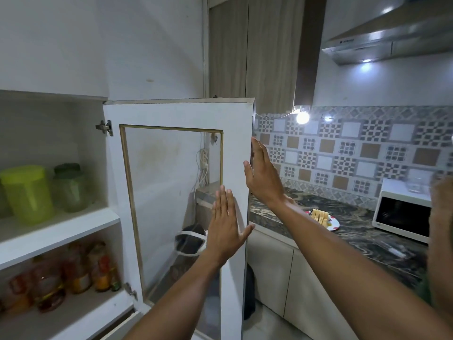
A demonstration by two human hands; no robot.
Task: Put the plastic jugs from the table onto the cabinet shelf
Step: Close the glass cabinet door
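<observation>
Two green plastic jugs stand on the upper cabinet shelf (pixel 73 229) at the left: a bright lime jug (pixel 28 193) in front and a paler jug with a dark green lid (pixel 71 187) behind it to the right. The white cabinet door (pixel 171 114) with a glass panel is swung open. My left hand (pixel 226 224) lies flat, fingers spread, on the door's inner face near its free edge. My right hand (pixel 263 175) is flat against the door's outer edge, higher up. Neither hand holds anything.
The lower shelf holds several bottles and jars (pixel 73 271). To the right runs a dark marbled counter (pixel 362 231) with a plate of yellow food (pixel 323 217) and a white microwave (pixel 404 212). A range hood (pixel 392 38) hangs above. Another person's arm (pixel 441 229) is at the right edge.
</observation>
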